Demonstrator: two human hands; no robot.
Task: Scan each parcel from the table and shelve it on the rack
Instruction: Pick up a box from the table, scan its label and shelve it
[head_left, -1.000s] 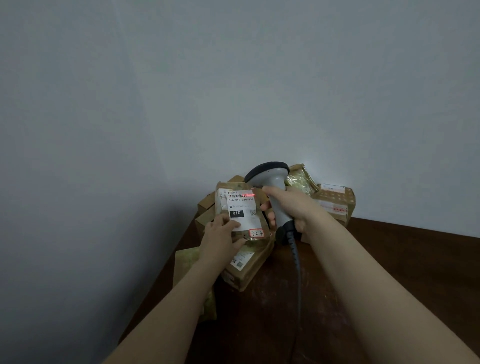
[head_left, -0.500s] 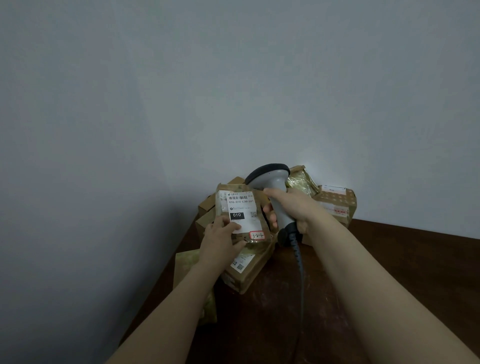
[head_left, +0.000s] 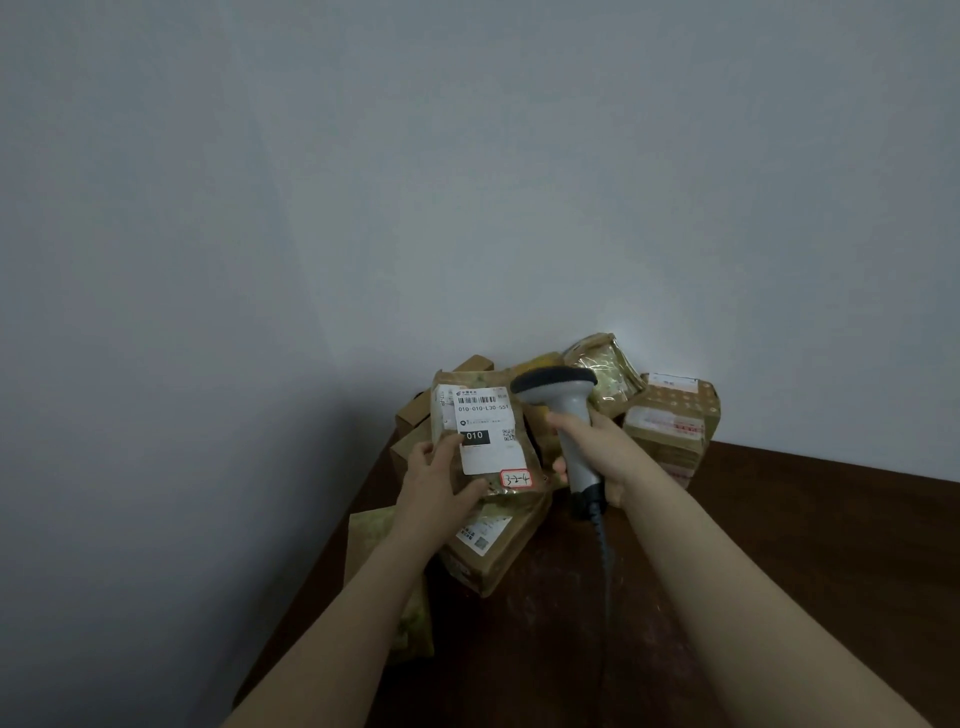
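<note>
My left hand (head_left: 438, 480) grips a flat brown padded parcel (head_left: 522, 423) by its lower left edge, face up toward me. Its white label reads 010 and a red-edged sticker sits at its lower right corner. My right hand (head_left: 602, 451) grips the handle of a grey barcode scanner (head_left: 563, 402), whose dark head points left just beside the parcel's top right corner. No red beam shows on the label. The scanner's cable (head_left: 605, 571) runs down toward me over the dark wooden table (head_left: 779, 545).
A heap of brown parcels fills the table's back left corner against the wall: a box (head_left: 491, 545) under the held parcel, a taped box (head_left: 672, 423) at right, a shiny padded bag (head_left: 605, 371) behind the scanner, a yellowish bag (head_left: 410, 618) by the left edge. No rack in view.
The red scan line on the label one second ago is gone. The scanner has drawn slightly right, away from the parcel, which is still held up.
</note>
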